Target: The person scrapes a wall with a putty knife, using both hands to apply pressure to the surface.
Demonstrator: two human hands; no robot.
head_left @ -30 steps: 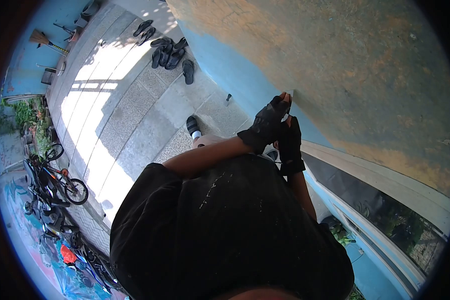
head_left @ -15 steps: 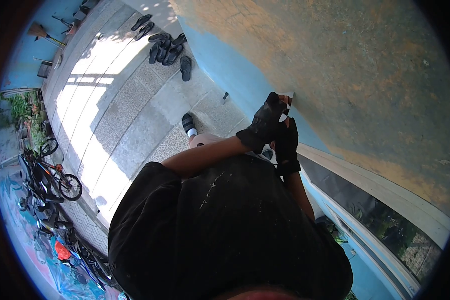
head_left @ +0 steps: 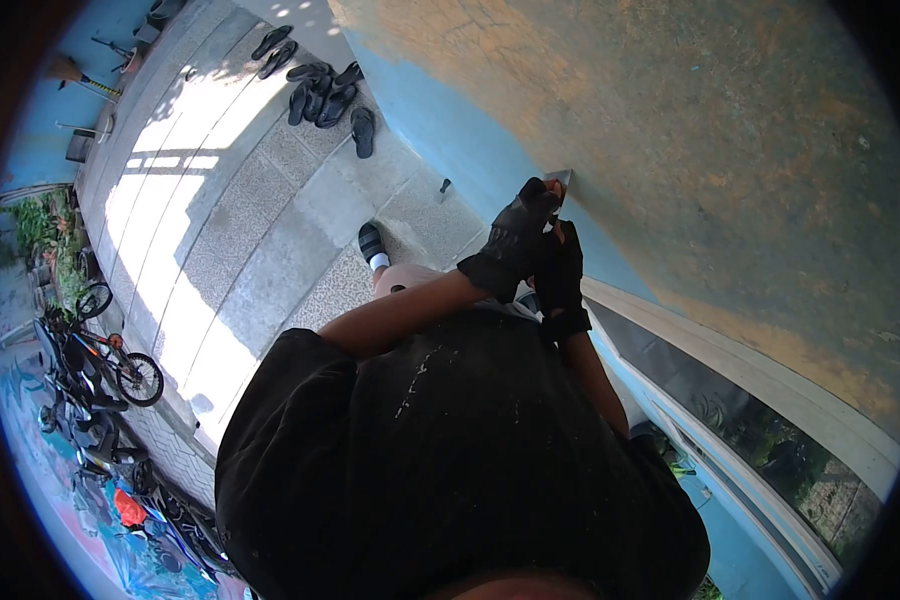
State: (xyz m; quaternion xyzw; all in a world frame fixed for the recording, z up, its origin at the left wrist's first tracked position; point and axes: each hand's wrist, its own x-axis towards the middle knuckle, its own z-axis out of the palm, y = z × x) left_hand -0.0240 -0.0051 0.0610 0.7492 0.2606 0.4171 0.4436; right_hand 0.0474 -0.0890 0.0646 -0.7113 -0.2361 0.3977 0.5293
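Observation:
My left hand [head_left: 515,232], in a black fingerless glove, is closed with its fingertips on a flat metal-bladed tool [head_left: 562,177]. The blade's edge lies against the wall [head_left: 710,160], whose upper part is mottled brown-grey over light blue. Just below it, my right hand [head_left: 560,268], also gloved in black, is closed round the tool's lower part. A small pale piece of the tool shows between the two hands. The gloves hide most of its handle.
Several dark slippers [head_left: 315,95] lie on the paved floor [head_left: 260,210] beyond my sandalled foot [head_left: 371,240]. A small dark object [head_left: 445,186] rests near the wall's base. A ledge [head_left: 740,365] runs below right. Bicycle [head_left: 115,355] and motorbikes stand at the left.
Both hands and the tool have shifted slightly left and up in the view, and the blade's tilt has changed. The surroundings have also shifted left as the camera moved.

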